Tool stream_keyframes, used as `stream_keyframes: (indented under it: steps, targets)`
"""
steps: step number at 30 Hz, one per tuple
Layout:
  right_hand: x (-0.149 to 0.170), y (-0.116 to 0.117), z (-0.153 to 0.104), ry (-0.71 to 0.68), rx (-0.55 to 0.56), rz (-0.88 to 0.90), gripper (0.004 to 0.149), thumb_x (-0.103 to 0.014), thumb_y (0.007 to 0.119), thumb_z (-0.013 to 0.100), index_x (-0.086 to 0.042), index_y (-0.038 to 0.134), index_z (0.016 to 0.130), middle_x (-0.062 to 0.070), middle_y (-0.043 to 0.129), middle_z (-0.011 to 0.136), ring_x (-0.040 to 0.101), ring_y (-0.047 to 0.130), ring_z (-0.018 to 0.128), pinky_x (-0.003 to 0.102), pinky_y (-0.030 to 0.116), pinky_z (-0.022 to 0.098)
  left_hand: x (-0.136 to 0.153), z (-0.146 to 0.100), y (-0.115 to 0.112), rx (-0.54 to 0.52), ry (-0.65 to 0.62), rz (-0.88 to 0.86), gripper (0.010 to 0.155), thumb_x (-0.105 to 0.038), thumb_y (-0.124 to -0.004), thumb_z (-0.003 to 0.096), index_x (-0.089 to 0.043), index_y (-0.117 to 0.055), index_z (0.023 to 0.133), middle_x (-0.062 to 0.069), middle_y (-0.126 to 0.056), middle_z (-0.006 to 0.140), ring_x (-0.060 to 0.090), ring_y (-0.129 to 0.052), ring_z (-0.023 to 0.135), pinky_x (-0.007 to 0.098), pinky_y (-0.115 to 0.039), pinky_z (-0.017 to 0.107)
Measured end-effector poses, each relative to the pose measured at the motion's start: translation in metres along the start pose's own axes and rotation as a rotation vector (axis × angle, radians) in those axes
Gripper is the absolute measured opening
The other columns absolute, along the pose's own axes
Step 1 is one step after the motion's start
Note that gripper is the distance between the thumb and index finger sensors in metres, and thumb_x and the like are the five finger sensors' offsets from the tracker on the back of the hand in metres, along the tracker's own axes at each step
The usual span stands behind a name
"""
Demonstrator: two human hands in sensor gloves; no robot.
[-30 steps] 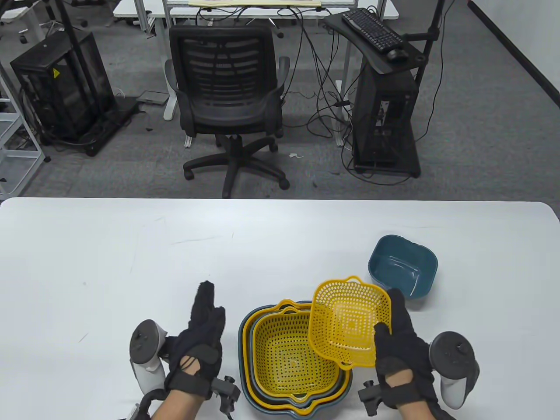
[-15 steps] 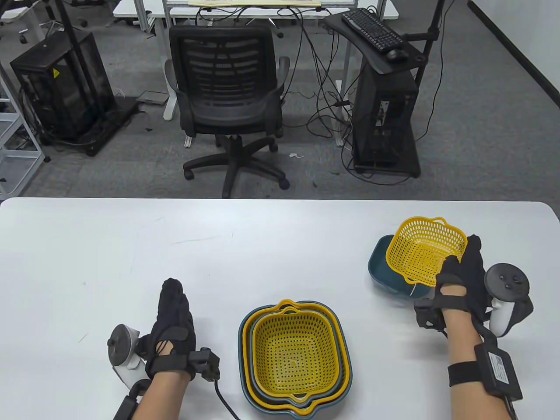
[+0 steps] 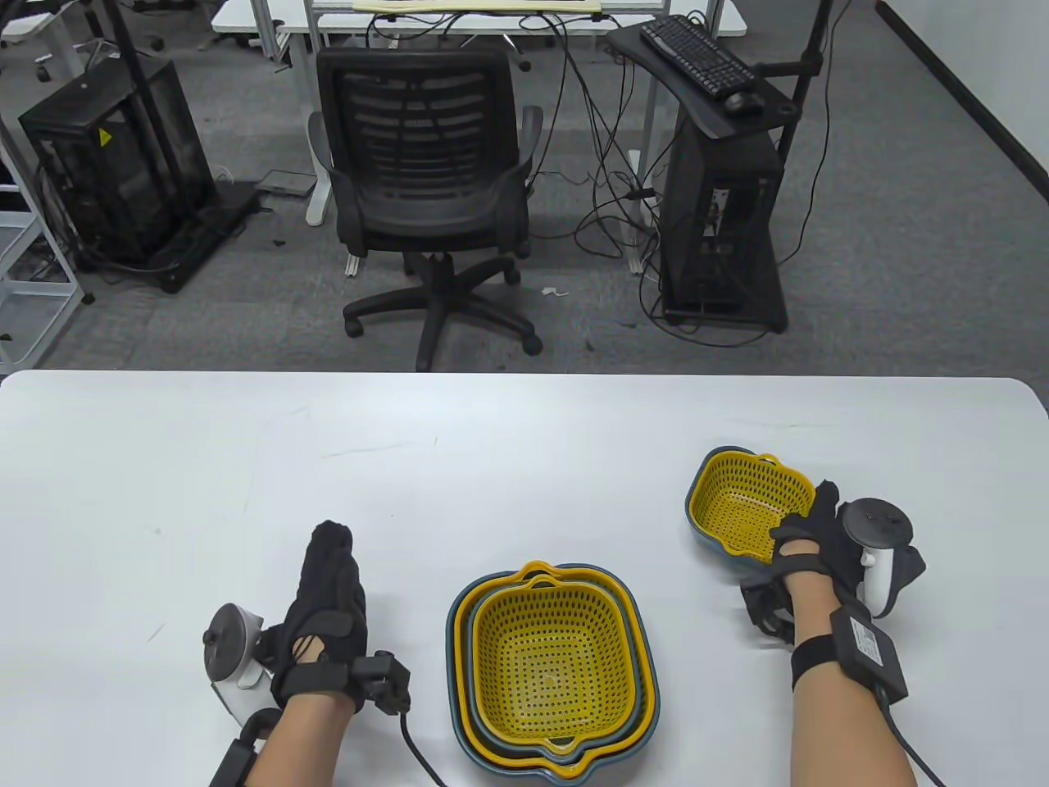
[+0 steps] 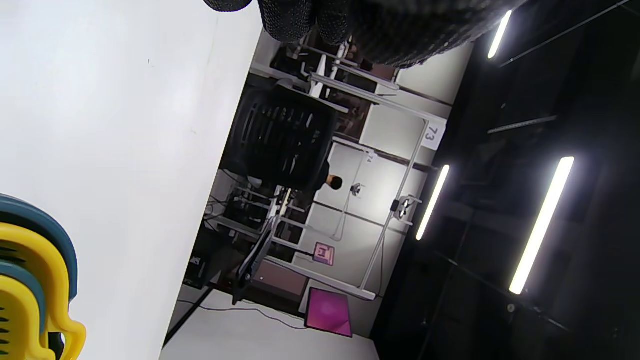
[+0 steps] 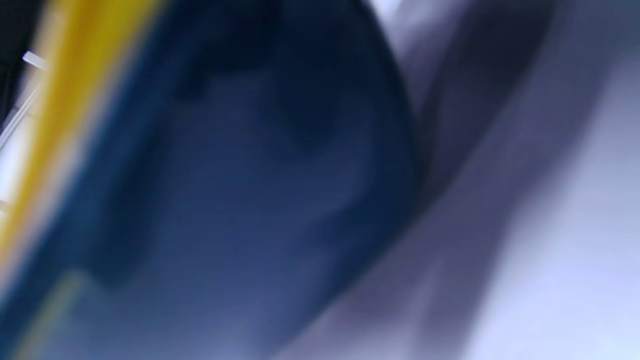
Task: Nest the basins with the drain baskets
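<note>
Resting our left hand (image 3: 328,607) flat on the white desk (image 3: 164,492), fingers stretched forward and gripping nothing, we keep it just left of the large nested stack (image 3: 553,664) of blue basins and yellow drain baskets that sits near the desk's front edge. Our right hand (image 3: 811,537) reaches to the right side of the desk, where the small yellow drain basket (image 3: 742,508) sits inside the small blue basin (image 3: 705,541), the basin's blue rim showing around the basket's far and left sides. The right hand's gloved fingers curl over the near right corner of that pair and hold its rim; whether they pinch the basket alone or the basin too, we cannot tell. A tracker (image 3: 878,549) rides the back of the right hand, another (image 3: 229,648) the back of the left. From the left wrist view, the corner of the large stack (image 4: 30,290) shows at the lower left, apart from the hand's fingertips (image 4: 290,17) at the top edge. The right wrist view is heavily blurred, showing only a dark blue wall (image 5: 260,200) with a yellow band (image 5: 65,95) beside it.
</note>
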State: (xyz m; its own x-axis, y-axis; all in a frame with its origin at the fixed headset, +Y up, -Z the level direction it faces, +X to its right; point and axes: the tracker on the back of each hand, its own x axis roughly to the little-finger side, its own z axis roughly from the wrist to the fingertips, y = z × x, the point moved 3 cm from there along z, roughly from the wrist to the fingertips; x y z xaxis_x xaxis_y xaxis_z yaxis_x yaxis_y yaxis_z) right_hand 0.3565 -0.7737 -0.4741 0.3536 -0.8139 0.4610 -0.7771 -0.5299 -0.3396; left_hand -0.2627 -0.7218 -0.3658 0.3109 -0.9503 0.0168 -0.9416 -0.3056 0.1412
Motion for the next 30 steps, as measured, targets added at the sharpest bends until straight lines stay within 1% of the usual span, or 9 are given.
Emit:
stream_keyframes:
  steps: [4, 8, 9, 12, 14, 18, 22, 26, 30]
  targets:
    - [-0.001, 0.003, 0.0, 0.006, 0.009, -0.043, 0.074, -0.026, 0.07, 0.052, -0.026, 0.015, 0.103, 0.015, 0.024, 0.112, 0.056, 0.038, 0.097, 0.077, 0.024, 0.062, 0.0, 0.0, -0.001, 0.005, 0.006, -0.012, 0.067, -0.04, -0.067, 0.054, -0.026, -0.038, 0.113, 0.009, -0.036, 0.117, 0.041, -0.031, 0.107, 0.057, -0.036, 0.074]
    - [-0.006, 0.003, -0.002, -0.015, 0.002, -0.056, 0.074, -0.023, 0.071, 0.052, -0.042, 0.016, 0.098, 0.01, 0.035, 0.112, 0.051, 0.056, 0.094, 0.071, 0.037, 0.066, 0.0, -0.002, -0.002, 0.005, 0.015, -0.014, 0.067, -0.04, -0.067, 0.054, -0.025, -0.039, 0.113, 0.009, -0.037, 0.117, 0.041, -0.032, 0.107, 0.057, -0.036, 0.074]
    - [-0.008, 0.003, -0.003, -0.023, 0.012, -0.057, 0.072, -0.021, 0.071, 0.052, -0.045, 0.021, 0.098, 0.009, 0.039, 0.112, 0.049, 0.062, 0.093, 0.069, 0.042, 0.067, 0.0, -0.002, -0.003, 0.008, 0.021, -0.016, 0.067, -0.04, -0.067, 0.054, -0.025, -0.039, 0.113, 0.009, -0.037, 0.117, 0.041, -0.032, 0.107, 0.057, -0.036, 0.074]
    - [-0.007, 0.002, -0.006, -0.032, 0.037, -0.035, 0.063, -0.017, 0.072, 0.051, -0.044, 0.039, 0.098, 0.01, 0.045, 0.111, 0.046, 0.078, 0.083, 0.064, 0.055, 0.065, 0.001, -0.002, -0.005, 0.02, 0.028, -0.018, 0.067, -0.04, -0.067, 0.0539, -0.025, -0.039, 0.113, 0.009, -0.038, 0.117, 0.041, -0.032, 0.107, 0.057, -0.037, 0.074]
    - [-0.008, 0.002, -0.007, -0.053, 0.036, -0.047, 0.056, -0.017, 0.072, 0.05, -0.037, 0.054, 0.1, 0.008, 0.047, 0.111, 0.045, 0.081, 0.08, 0.063, 0.058, 0.064, 0.002, -0.003, -0.006, 0.023, 0.031, -0.018, 0.067, -0.04, -0.068, 0.0539, -0.025, -0.04, 0.113, 0.009, -0.038, 0.117, 0.04, -0.033, 0.107, 0.057, -0.037, 0.074]
    - [-0.012, 0.003, -0.012, -0.084, 0.041, -0.06, 0.055, -0.017, 0.072, 0.049, -0.034, 0.058, 0.099, 0.006, 0.05, 0.111, 0.046, 0.084, 0.076, 0.063, 0.066, 0.058, 0.002, -0.003, -0.006, 0.026, 0.038, -0.02, 0.067, -0.04, -0.067, 0.0539, -0.025, -0.04, 0.113, 0.009, -0.038, 0.117, 0.041, -0.033, 0.107, 0.057, -0.037, 0.074]
    - [-0.022, 0.001, -0.018, -0.089, 0.022, -0.016, 0.055, -0.018, 0.072, 0.049, -0.034, 0.057, 0.1, 0.005, 0.049, 0.112, 0.045, 0.083, 0.077, 0.063, 0.066, 0.058, 0.002, -0.003, -0.006, 0.027, 0.046, -0.025, 0.067, -0.04, -0.068, 0.0539, -0.025, -0.04, 0.113, 0.009, -0.038, 0.117, 0.04, -0.033, 0.107, 0.057, -0.037, 0.074]
    - [-0.048, -0.005, -0.031, -0.156, 0.002, 0.005, 0.055, -0.018, 0.071, 0.049, -0.034, 0.057, 0.1, 0.005, 0.048, 0.112, 0.044, 0.083, 0.078, 0.063, 0.066, 0.058, 0.002, -0.003, -0.007, 0.028, 0.05, -0.027, 0.067, -0.041, -0.068, 0.0539, -0.025, -0.04, 0.113, 0.01, -0.039, 0.117, 0.04, -0.033, 0.107, 0.057, -0.037, 0.074]
    - [-0.09, -0.012, -0.061, -0.27, -0.036, 0.002, 0.056, -0.019, 0.071, 0.049, -0.033, 0.056, 0.101, 0.006, 0.049, 0.112, 0.044, 0.083, 0.078, 0.062, 0.066, 0.058, 0.002, -0.003, -0.007, 0.034, 0.06, -0.029, 0.067, -0.041, -0.068, 0.0539, -0.025, -0.041, 0.113, 0.01, -0.039, 0.117, 0.041, -0.033, 0.107, 0.057, -0.037, 0.074]
